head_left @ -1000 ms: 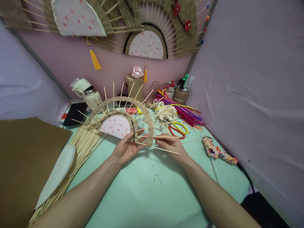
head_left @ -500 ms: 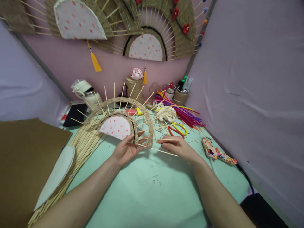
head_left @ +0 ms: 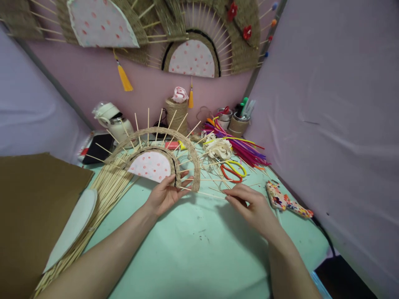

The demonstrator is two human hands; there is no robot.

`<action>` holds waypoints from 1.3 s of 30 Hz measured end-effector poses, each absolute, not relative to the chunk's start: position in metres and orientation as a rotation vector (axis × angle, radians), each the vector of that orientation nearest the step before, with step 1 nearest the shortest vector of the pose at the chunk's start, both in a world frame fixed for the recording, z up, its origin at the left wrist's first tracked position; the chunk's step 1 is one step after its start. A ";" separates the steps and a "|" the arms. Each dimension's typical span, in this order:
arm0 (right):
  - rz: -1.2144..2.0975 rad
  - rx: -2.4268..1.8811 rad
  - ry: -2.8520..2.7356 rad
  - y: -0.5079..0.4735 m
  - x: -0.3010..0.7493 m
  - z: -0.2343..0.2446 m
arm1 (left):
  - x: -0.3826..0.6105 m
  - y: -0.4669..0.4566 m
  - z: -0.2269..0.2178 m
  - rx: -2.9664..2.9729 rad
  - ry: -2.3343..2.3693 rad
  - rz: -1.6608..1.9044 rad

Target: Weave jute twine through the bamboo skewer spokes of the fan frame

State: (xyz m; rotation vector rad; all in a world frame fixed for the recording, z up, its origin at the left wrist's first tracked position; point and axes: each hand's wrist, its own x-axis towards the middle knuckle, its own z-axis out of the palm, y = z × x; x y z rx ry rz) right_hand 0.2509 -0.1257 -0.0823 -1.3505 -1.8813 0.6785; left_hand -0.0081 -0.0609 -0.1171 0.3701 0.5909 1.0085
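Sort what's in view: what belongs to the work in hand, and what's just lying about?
In the work:
half-round fan, held by the left hand
its lowest stick, at the right hand

Seemingly just lying about:
bottle
pipe cleaners
cardboard sheet

My left hand (head_left: 168,197) holds the fan (head_left: 149,166) at its right end; my right hand (head_left: 251,204) pinches its nearest stick (head_left: 210,194). Scissors (head_left: 240,180) lie beyond, reeds (head_left: 107,193) left, the twine spool (head_left: 177,117) far.

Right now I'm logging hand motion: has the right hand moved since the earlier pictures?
Yes: the right hand has moved rightward, closer to the floral-patterned glue gun.
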 end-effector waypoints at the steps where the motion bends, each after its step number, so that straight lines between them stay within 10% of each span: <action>1: 0.570 -1.365 -1.869 -0.132 0.247 -0.085 | -0.008 -0.061 -0.117 0.370 0.595 1.005; 10: 0.022 -1.396 -1.705 -0.159 0.219 -0.091 | -0.004 -0.065 -0.113 0.362 0.600 0.991; 27: 0.951 -1.351 -1.661 -0.150 0.184 -0.110 | 0.010 -0.081 -0.105 0.300 0.584 0.962; 39: 0.931 -1.368 -1.585 -0.146 0.187 -0.115 | 0.007 -0.084 -0.108 0.353 0.504 0.855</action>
